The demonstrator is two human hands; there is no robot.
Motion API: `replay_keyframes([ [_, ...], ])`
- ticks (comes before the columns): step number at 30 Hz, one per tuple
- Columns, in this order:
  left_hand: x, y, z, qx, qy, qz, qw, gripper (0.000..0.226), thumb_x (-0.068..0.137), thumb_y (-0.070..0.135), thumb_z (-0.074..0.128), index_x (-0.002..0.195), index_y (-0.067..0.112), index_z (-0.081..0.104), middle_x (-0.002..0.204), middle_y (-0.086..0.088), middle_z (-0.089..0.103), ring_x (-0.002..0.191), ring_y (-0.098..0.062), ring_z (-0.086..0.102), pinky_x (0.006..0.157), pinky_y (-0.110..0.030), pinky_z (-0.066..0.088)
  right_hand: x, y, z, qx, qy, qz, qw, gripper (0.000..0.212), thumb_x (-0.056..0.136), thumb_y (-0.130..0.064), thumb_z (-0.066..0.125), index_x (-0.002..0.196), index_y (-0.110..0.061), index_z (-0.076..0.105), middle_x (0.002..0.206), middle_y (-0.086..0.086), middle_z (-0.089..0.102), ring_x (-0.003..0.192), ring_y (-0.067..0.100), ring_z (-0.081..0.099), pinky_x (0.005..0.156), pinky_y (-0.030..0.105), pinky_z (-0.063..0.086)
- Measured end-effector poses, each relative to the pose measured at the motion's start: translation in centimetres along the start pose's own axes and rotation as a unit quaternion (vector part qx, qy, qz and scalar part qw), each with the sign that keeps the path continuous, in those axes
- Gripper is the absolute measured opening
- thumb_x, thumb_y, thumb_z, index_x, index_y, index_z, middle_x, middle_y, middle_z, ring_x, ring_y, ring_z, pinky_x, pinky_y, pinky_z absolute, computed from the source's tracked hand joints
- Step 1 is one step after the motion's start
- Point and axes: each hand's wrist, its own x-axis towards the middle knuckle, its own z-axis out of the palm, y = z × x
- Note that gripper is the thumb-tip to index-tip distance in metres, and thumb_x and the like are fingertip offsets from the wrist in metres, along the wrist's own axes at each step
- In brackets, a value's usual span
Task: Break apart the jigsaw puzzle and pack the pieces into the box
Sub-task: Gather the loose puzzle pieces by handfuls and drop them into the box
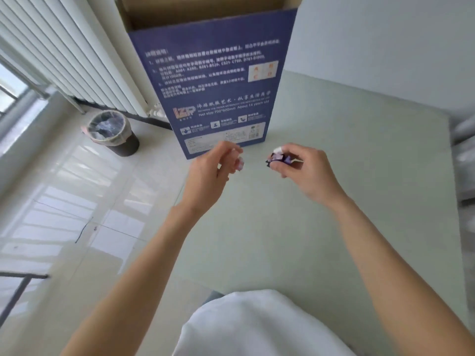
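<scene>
Pale green table (334,201): upright blue puzzle box (213,80) at far edge; right hand (300,168) pinched purple puzzle pieces (279,159); left hand (213,170) loosely curled, contents unclear.

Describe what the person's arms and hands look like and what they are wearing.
Both forearms are bare from the elbow down: no sleeves, watch, bracelet or gloves show. The left hand and the right hand have pale, light-coloured fingernails. No rings can be made out, though the fingers are blurred. A white garment covers the person's body at the bottom of the view.
</scene>
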Motion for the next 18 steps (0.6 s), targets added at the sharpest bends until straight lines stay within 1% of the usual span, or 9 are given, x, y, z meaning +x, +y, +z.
replay_keyframes([
  [2, 4.6, 1.0, -3.1, 0.034, 0.03, 0.038, 0.998, 0.019, 0.1, 0.021, 0.041, 0.103, 0.013, 0.058, 0.079, 0.017, 0.06, 0.073, -0.004, 0.061, 0.064, -0.027, 0.055, 4.8, -3.6, -0.2, -0.012, 0.01, -0.048, 0.999, 0.009, 0.08, -0.011, 0.071, 0.087, -0.015, 0.067, 0.075, 0.002, 0.061, 0.06, 0.01, 0.052, 0.066, 0.031, 0.052],
  [3, 7.5, 1.6, -5.1, 0.058, 0.053, 0.069, 0.995, 0.02, 0.1, 0.021, 0.041, 0.105, 0.013, 0.058, 0.083, 0.016, 0.059, 0.075, -0.004, 0.06, 0.068, -0.025, 0.055, 7.8, -5.9, -0.5, -0.031, 0.025, -0.084, 0.996, 0.011, 0.081, -0.014, 0.071, 0.091, -0.014, 0.067, 0.079, 0.0, 0.062, 0.065, 0.009, 0.054, 0.068, 0.029, 0.053],
  [4, 9.3, 2.1, -6.3, 0.087, 0.071, 0.098, 0.989, 0.02, 0.1, 0.021, 0.041, 0.106, 0.013, 0.058, 0.088, 0.014, 0.059, 0.077, -0.004, 0.059, 0.07, -0.017, 0.052, 9.7, -7.4, -0.7, -0.061, 0.041, -0.115, 0.991, 0.014, 0.082, -0.017, 0.07, 0.095, -0.013, 0.066, 0.083, -0.003, 0.062, 0.07, 0.007, 0.055, 0.07, 0.022, 0.053],
  [6, 13.3, 3.6, -8.9, 0.13, 0.111, 0.144, 0.975, 0.021, 0.099, 0.019, 0.042, 0.109, 0.013, 0.06, 0.097, 0.012, 0.057, 0.081, -0.004, 0.055, 0.069, -0.003, 0.04, 13.7, -10.9, -1.5, -0.107, 0.072, -0.173, 0.976, 0.018, 0.085, -0.021, 0.067, 0.1, -0.012, 0.064, 0.09, -0.009, 0.06, 0.077, 0.002, 0.055, 0.069, 0.005, 0.044],
  [8, 16.5, 4.6, -10.7, 0.169, 0.136, 0.185, 0.958, 0.022, 0.099, 0.018, 0.042, 0.11, 0.013, 0.06, 0.096, 0.005, 0.058, 0.081, -0.007, 0.053, 0.067, -0.009, 0.04, 17.0, -13.4, -2.3, -0.139, 0.1, -0.217, 0.961, 0.015, 0.086, -0.02, 0.065, 0.099, -0.011, 0.063, 0.091, -0.01, 0.06, 0.079, 0.002, 0.055, 0.069, 0.0, 0.039],
  [11, 19.6, 4.8, -11.5, 0.288, 0.131, 0.217, 0.923, 0.027, 0.099, 0.023, 0.038, 0.115, 0.018, 0.059, 0.1, -0.005, 0.059, 0.088, -0.019, 0.054, 0.062, -0.032, 0.047, 20.6, -14.8, -2.6, -0.191, 0.1, -0.265, 0.94, 0.009, 0.084, -0.014, 0.065, 0.091, -0.009, 0.065, 0.091, -0.005, 0.067, 0.083, 0.009, 0.06, 0.076, 0.012, 0.044],
  [12, 20.2, 4.7, -11.5, 0.325, 0.114, 0.208, 0.916, 0.028, 0.1, 0.026, 0.037, 0.117, 0.021, 0.058, 0.105, -0.005, 0.058, 0.092, -0.021, 0.054, 0.059, -0.034, 0.046, 21.4, -14.8, -2.5, -0.211, 0.089, -0.271, 0.935, 0.009, 0.084, -0.014, 0.065, 0.092, -0.009, 0.065, 0.092, -0.004, 0.068, 0.085, 0.01, 0.061, 0.078, 0.019, 0.047],
  [15, 20.6, 3.9, -10.8, 0.359, 0.05, 0.185, 0.914, 0.032, 0.099, 0.036, 0.036, 0.124, 0.027, 0.054, 0.12, 0.001, 0.053, 0.103, -0.021, 0.054, 0.059, -0.032, 0.042, 23.0, -14.1, -2.1, -0.239, 0.043, -0.243, 0.939, 0.016, 0.083, -0.016, 0.066, 0.098, -0.018, 0.061, 0.09, -0.004, 0.069, 0.086, 0.014, 0.063, 0.08, 0.038, 0.051],
  [18, 20.2, 3.2, -10.6, 0.348, 0.06, 0.18, 0.918, 0.033, 0.097, 0.042, 0.038, 0.121, 0.029, 0.056, 0.116, 0.004, 0.058, 0.103, -0.02, 0.056, 0.063, -0.032, 0.046, 23.5, -13.3, -2.0, -0.246, 0.026, -0.215, 0.945, 0.015, 0.083, -0.021, 0.067, 0.095, -0.023, 0.059, 0.084, -0.005, 0.068, 0.081, 0.017, 0.064, 0.075, 0.042, 0.051],
])
